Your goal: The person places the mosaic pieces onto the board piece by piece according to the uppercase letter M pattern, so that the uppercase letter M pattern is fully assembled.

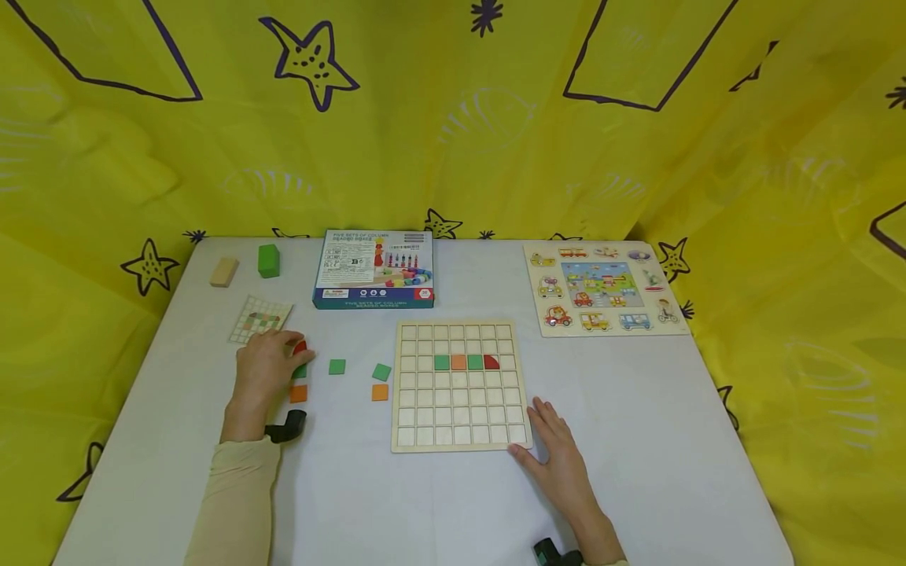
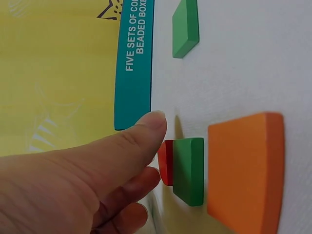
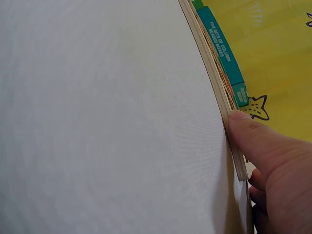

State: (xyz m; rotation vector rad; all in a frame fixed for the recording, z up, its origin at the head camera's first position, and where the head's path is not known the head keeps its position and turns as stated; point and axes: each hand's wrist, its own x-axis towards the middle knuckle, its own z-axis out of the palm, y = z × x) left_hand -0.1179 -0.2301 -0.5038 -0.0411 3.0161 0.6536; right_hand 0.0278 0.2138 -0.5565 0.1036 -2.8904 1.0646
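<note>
My left hand (image 1: 263, 368) has its thumb and forefinger at opposite sides of a small red tile (image 2: 165, 162), which lies low by the tabletop; its outline is partly covered. Close beside that tile are a green tile (image 2: 187, 171) and an orange tile (image 1: 299, 393). My right hand (image 1: 562, 464) rests at the near right corner of a wooden grid board (image 1: 460, 450); its thumb (image 3: 241, 121) touches the board's edge and its fingers are extended. On the board, green, orange, green and a red quarter-round tile (image 1: 491, 362) sit in one row.
Two green tiles and one orange tile (image 1: 380, 392) lie left of the board. A patterned card (image 1: 241, 306) is beyond my left hand. Farther back are a wooden block (image 1: 223, 272), a green block (image 1: 269, 261), a boxed set (image 1: 373, 269) and a picture puzzle (image 1: 605, 288).
</note>
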